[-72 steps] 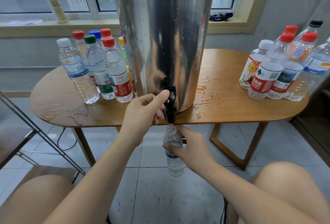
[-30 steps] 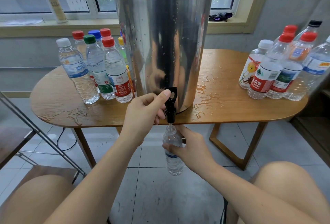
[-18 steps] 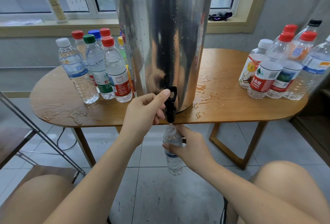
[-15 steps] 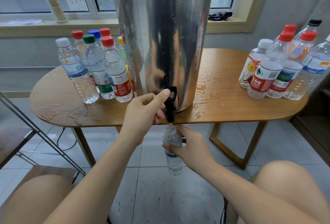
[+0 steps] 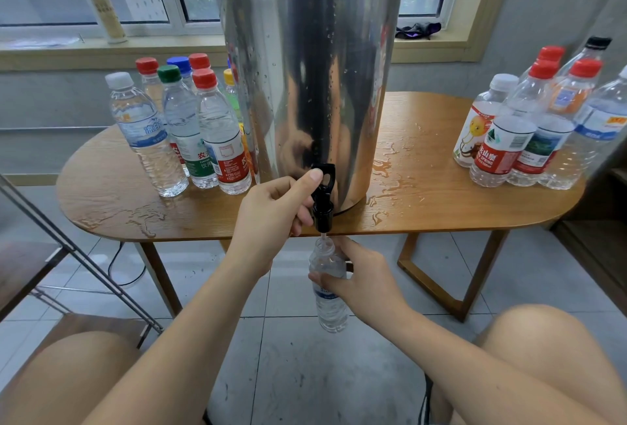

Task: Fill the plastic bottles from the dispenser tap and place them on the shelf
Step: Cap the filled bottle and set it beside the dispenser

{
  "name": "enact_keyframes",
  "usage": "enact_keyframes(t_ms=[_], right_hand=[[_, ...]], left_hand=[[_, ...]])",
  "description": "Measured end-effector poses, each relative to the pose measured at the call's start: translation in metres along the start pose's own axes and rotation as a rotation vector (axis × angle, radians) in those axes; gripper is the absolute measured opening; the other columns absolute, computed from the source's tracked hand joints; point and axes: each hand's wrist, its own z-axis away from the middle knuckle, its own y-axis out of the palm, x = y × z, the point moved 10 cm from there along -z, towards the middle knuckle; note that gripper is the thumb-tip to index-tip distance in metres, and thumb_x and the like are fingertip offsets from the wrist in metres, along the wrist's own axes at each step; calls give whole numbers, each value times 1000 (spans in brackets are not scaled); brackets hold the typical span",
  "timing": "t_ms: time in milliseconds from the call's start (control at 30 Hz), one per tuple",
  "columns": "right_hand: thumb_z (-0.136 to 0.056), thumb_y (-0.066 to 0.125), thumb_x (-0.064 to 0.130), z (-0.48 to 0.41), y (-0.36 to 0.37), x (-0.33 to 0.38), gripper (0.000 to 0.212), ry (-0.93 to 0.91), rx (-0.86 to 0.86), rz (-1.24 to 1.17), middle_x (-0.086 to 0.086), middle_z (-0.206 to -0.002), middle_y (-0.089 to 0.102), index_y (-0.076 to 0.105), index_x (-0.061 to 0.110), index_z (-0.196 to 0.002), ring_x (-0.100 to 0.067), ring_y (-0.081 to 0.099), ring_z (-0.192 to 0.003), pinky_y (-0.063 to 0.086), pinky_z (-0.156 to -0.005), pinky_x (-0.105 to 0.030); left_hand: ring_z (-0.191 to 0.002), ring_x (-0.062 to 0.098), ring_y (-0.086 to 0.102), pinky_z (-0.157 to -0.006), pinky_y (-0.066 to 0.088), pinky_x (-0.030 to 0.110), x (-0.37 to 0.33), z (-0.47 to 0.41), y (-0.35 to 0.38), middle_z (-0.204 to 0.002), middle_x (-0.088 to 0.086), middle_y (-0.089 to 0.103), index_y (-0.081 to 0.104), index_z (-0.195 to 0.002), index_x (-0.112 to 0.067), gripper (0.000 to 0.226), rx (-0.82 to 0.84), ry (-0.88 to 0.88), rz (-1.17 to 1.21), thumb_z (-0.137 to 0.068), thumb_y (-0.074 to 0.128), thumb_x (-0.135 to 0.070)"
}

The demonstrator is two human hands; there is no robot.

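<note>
Steel dispenser (image 5: 305,85) is standing on the wet wooden table (image 5: 101,194). You are curling your left hand (image 5: 271,211) around the black tap (image 5: 323,200), thumb pressing on its top. Your right hand (image 5: 366,285) is gripping the clear plastic bottle (image 5: 330,312) at its shoulder. You are holding it upright below the table edge, open mouth just under the tap.

What looks like a thin stream is running into the neck; the fill level is hard to read.

Risks, as judged:
- The mouth is narrow, so a small drift of your right hand would be sending water down the outside onto the floor tiles (image 5: 305,373).
- Releasing the tap late would be overflowing the bottle onto your hand.
- Wet plastic may be slipping in your grip.

Capped bottles (image 5: 203,126) are standing left of the dispenser, and further bottles (image 5: 519,139) to its right.
</note>
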Motion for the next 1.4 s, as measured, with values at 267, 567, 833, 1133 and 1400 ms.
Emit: enact_keyframes(t_ms=[267, 567, 833, 1133, 1400], right_hand=[[-82, 83, 61, -1, 0, 0, 61, 7, 0, 23, 24, -121, 70, 61, 44, -136, -2, 65, -112, 59, -98, -33], [-81, 81, 62, -1, 1, -2, 63, 16, 1, 24, 24, -123, 70, 61, 44, -137, -2, 65, -113, 59, -99, -35], [-82, 84, 60, -1, 1, -1, 62, 20, 0, 20, 25, -123, 70, 60, 44, -137, -2, 66, -114, 59, -100, -35], [-81, 84, 61, -1, 1, -2, 63, 16, -8, 5, 23, -122, 71, 61, 44, -136, -3, 66, -113, 59, -99, -36], [-81, 84, 60, -1, 1, -2, 65, 14, -5, 0, 25, -124, 71, 59, 46, -139, -3, 65, -116, 59, -101, -36]], left_hand=[[-59, 17, 59, -54, 46, 16, 0, 0, 0, -68, 12, 69, 74, -81, -10, 51, 0, 1, 2, -97, 71, -59], [-59, 18, 58, -53, 46, 17, 0, 0, -1, -68, 12, 69, 74, -80, -11, 51, -7, -4, 2, -98, 71, -58], [-60, 17, 59, -55, 48, 17, 0, 0, -1, -68, 12, 70, 74, -80, -11, 51, -7, 2, -8, -98, 71, -59], [-59, 17, 59, -55, 46, 17, 0, -1, -1, -66, 10, 69, 74, -79, -13, 50, -14, 10, -14, -98, 71, -59], [-59, 18, 58, -54, 46, 18, 1, -2, -1, -67, 12, 69, 74, -81, -9, 52, -13, 6, 1, -98, 71, -58]])
